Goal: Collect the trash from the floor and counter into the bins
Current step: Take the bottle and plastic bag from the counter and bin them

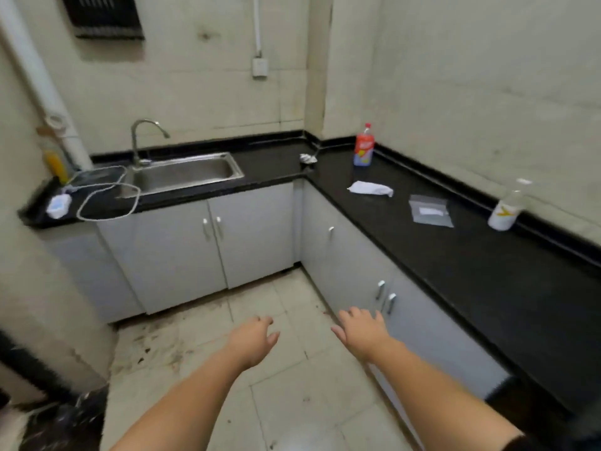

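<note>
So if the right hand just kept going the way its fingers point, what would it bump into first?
Probably the grey cabinet door under the black counter; the right hand points up and ahead towards it with nothing visible between, though depth is hard to judge.

A small kitchen: steel sink [185, 172], black counter [455, 242], grey cabinets [182, 252].

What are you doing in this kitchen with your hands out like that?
Tidying up. Both hands, the left hand and right hand, are empty and open above the floor. Trash sits on the black counter: a red bottle, a crumpled white paper, a plastic bag and a clear bottle. Nothing is picked up yet.
</note>
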`<act>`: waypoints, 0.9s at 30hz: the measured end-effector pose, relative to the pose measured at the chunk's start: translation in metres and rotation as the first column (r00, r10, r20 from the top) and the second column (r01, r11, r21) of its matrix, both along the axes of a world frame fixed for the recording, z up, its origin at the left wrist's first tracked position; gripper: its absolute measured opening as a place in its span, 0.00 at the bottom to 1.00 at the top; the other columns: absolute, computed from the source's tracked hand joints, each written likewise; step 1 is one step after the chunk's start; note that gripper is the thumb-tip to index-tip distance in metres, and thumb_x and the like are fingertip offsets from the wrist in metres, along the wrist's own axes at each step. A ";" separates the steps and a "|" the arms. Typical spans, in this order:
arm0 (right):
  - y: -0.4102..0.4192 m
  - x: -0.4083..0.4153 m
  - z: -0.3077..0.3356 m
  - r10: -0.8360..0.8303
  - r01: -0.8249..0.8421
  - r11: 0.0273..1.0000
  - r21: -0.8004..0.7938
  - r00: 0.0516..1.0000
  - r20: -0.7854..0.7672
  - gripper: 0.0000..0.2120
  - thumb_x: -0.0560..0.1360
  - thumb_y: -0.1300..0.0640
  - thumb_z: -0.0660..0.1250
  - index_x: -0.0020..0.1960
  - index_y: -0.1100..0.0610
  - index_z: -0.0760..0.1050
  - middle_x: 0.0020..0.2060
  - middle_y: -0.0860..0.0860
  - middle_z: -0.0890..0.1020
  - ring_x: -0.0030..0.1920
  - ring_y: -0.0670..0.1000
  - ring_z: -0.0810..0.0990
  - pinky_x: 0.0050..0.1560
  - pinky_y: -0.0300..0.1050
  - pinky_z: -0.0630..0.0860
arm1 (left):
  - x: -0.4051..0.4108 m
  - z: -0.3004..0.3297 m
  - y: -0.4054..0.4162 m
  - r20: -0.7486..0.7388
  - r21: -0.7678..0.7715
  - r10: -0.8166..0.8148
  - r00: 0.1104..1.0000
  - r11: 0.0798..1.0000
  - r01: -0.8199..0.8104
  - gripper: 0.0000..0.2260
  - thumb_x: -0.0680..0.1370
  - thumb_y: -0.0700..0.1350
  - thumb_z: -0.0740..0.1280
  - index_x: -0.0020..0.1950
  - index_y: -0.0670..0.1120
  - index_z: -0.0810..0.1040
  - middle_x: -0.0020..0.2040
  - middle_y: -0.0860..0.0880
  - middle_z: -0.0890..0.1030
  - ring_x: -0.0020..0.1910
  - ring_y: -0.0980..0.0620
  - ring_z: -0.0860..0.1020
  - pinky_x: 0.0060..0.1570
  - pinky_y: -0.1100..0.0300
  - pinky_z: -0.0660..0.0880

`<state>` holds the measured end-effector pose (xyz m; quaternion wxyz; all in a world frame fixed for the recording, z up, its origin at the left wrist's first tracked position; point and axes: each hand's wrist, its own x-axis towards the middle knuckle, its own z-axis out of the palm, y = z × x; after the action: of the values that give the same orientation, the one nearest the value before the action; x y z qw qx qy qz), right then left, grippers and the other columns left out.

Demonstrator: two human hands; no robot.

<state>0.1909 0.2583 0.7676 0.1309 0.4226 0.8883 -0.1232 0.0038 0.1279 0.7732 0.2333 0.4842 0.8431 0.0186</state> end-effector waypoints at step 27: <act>0.484 0.220 0.058 -0.514 0.533 0.812 0.240 0.846 -0.140 0.21 0.80 0.46 0.54 0.69 0.54 0.64 0.66 0.56 0.71 0.65 0.60 0.71 0.65 0.59 0.67 | 0.175 -0.006 0.572 0.020 0.055 -0.543 0.839 0.839 0.542 0.22 0.79 0.53 0.57 0.71 0.47 0.64 0.69 0.42 0.70 0.68 0.41 0.69 0.66 0.44 0.70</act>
<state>0.4108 0.7426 0.8256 0.0027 0.6598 0.7500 -0.0469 0.1784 0.6994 0.7671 0.2322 0.7078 0.6668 -0.0198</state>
